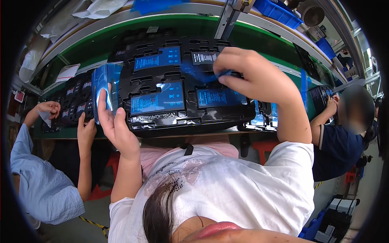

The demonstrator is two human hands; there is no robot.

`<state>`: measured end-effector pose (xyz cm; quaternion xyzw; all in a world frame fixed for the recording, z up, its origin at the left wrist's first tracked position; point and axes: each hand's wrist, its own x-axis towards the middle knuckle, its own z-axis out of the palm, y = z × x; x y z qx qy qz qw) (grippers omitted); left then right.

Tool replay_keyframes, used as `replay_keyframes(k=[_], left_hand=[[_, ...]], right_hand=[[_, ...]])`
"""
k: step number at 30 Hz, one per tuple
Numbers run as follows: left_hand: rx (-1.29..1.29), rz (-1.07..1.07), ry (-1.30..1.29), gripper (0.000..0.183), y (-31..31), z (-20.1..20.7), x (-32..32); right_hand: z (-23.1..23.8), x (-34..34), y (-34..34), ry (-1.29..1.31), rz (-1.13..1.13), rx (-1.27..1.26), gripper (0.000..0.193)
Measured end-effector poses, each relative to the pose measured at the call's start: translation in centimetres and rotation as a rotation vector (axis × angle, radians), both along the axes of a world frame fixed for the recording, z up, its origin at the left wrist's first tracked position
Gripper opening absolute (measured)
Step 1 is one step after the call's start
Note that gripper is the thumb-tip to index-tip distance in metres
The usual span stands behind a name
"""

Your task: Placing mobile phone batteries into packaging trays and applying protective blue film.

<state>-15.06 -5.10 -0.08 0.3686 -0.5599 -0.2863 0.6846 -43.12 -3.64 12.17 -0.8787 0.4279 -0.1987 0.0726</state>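
Observation:
A black molded tray (194, 120) lies in front of me, with flat battery packs in its pockets. Blue film covers the near-left battery (157, 101), the far-left battery (152, 61) and the near-right battery (222, 97). The far-right battery (204, 58) shows a dark label without blue over it. My right hand (255, 75) pinches a thin blue film (198, 73), blurred, above the tray's right half. At the tray's left edge my left hand (121, 131) grips a stack of blue film sheets (114, 81), held upright; its thumb is near the tray's corner.
To the left, a co-worker's hands (86, 131) are by other battery trays (77, 95). At right, another person (342, 137) handles a dark tray (320, 95). A metal post (227, 24) and shelf rail stand behind, with a blue bin (279, 14) above.

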Motion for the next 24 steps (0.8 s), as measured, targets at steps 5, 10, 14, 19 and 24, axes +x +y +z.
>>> replay_keyframes(k=[5,10,14,19,24], left_hand=[[0.028,-0.034,0.003,0.053,0.0,0.2,0.2],[0.039,-0.068,0.055,0.053,0.0,0.0,0.3],[0.024,-0.036,0.049,0.05,0.0,0.0,0.0],[0.026,-0.017,-0.019,0.05,0.1,0.0,0.2],[-0.006,-0.077,0.044,0.049,-0.2,0.0,0.0]], right_hand=[[-0.2,-2.6,-3.1,-0.155,-0.451,0.033,0.018],[0.2,-4.0,-5.9,-0.388,-0.599,0.363,0.034],[-1.1,-5.6,-6.8,-0.927,-0.343,0.398,0.035],[-2.4,-3.9,-6.1,-0.946,-0.323,0.288,0.028],[-3.0,-2.4,-5.3,-0.734,-0.386,0.048,0.028]])
